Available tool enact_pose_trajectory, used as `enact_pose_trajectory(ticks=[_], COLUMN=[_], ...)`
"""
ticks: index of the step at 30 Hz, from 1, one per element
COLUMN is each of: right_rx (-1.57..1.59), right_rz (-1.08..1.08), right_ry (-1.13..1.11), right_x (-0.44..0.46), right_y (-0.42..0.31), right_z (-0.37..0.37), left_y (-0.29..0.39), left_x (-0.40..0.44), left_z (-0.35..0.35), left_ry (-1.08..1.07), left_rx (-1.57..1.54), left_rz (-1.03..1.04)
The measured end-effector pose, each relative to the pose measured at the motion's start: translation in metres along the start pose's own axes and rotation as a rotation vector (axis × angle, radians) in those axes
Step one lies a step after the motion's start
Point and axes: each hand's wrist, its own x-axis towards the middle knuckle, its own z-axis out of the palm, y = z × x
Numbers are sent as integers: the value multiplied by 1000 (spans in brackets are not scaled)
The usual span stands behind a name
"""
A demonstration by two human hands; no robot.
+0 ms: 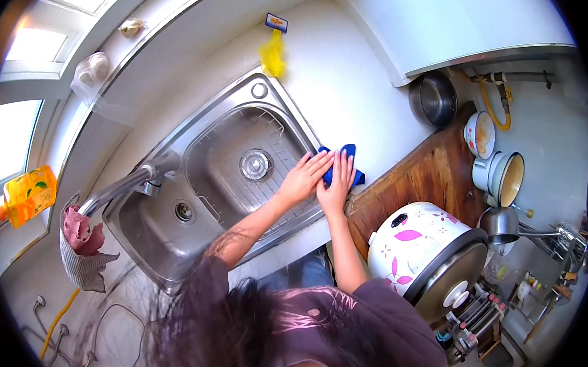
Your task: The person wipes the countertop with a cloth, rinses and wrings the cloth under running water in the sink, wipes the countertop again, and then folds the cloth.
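A bunched blue cloth (pixel 359 178) lies on the white counter beside the sink's right rim. My right hand (pixel 338 182) rests on it from above, fingers stretched out over the fabric. Right beside it, my left hand (pixel 305 175) reaches across the sink edge, its fingers straight and the tips at the cloth's left side by my right hand. Both hands look flat rather than wrapped round anything; their palms are hidden. Below my left hand is the steel sink (pixel 234 124), with a wire rack (pixel 274 126) in its larger basin.
A faucet (pixel 134 178) with a cloth (pixel 85 239) draped over its end stands left. A yellow net (pixel 272 55) lies behind the sink. Close to my right arm are a wooden board (pixel 434 177) and a flowered rice cooker (pixel 410 243). A steel pot (pixel 433 99) leans farther back.
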Motion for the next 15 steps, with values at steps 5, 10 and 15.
enact_pose_trajectory(ticks=[5,10,15], right_rx=[218,314,323], right_rz=[-38,-226,-433], right_ry=[151,148,130], right_x=[17,120,238], right_y=[-1,-13,-30], right_z=[21,43,65], left_y=[-18,-47,-96], left_x=[12,72,158], left_z=[1,-24,-55], left_ry=[104,358,578], left_rx=[-99,5,268], left_rz=[33,-161,-160])
